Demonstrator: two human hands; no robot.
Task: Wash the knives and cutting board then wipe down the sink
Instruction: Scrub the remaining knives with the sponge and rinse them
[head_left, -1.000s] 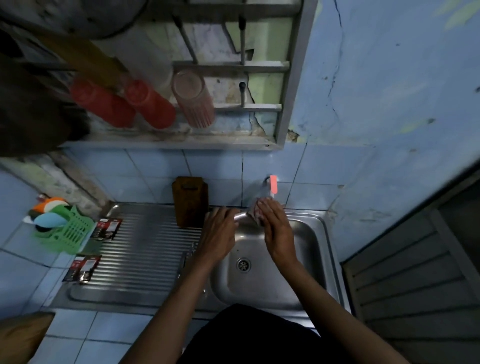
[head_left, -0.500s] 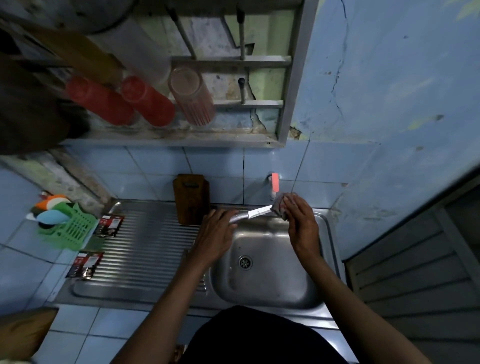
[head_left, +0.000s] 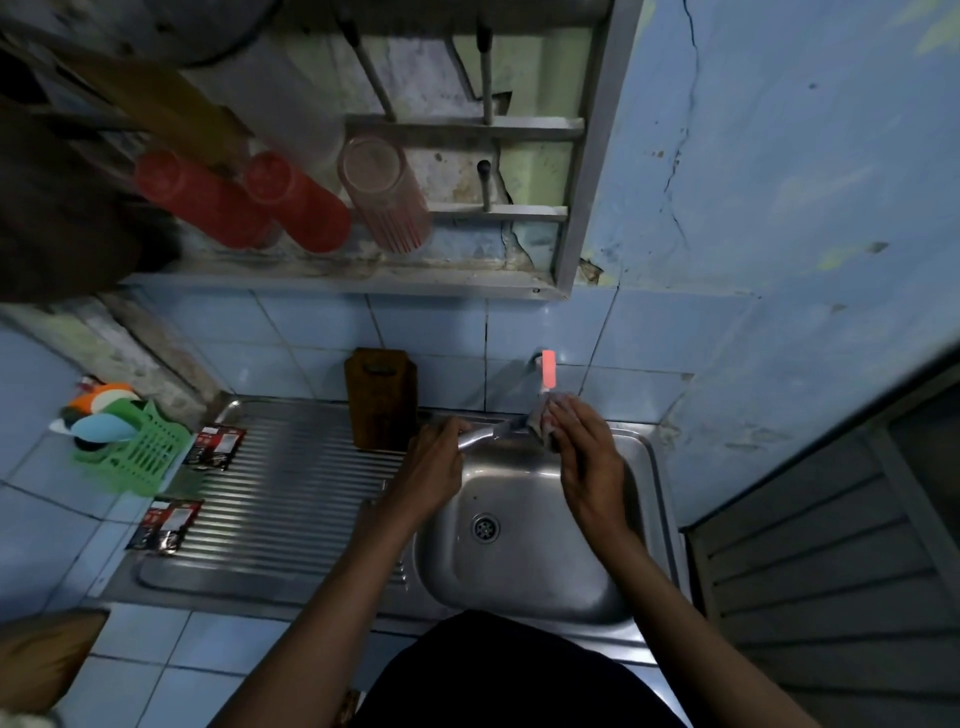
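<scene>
Head cam, only one view. The green basket (head_left: 136, 453) sat on the far left of the counter with a few coloured utensils poking out, blue, orange and white ones, couldn't tell exactly what they were. Up on the wall rack (head_left: 457, 208) two red cups (head_left: 244, 202) and a clear pinkish cup (head_left: 384, 192) lay tipped over. The sink basin (head_left: 524, 561) on the right held nothing but its drain (head_left: 485, 527).

The left hand (head_left: 434, 467) was curled tight round the handle of the knife (head_left: 488, 435), holding it level over the far edge of the basin. The right hand (head_left: 589, 457) pinched a grey scrubbing pad (head_left: 540, 423) round the blade, right under the tap (head_left: 546, 371) with its orange handle. The cutting board (head_left: 382, 397) stood upright against the tiled wall at the far edge of the ribbed drainboard (head_left: 280, 499), just left of the left hand. Some sachets (head_left: 215, 447) lay along the drainboard's left edge, with bare ribbed metal between them and the basin.
</scene>
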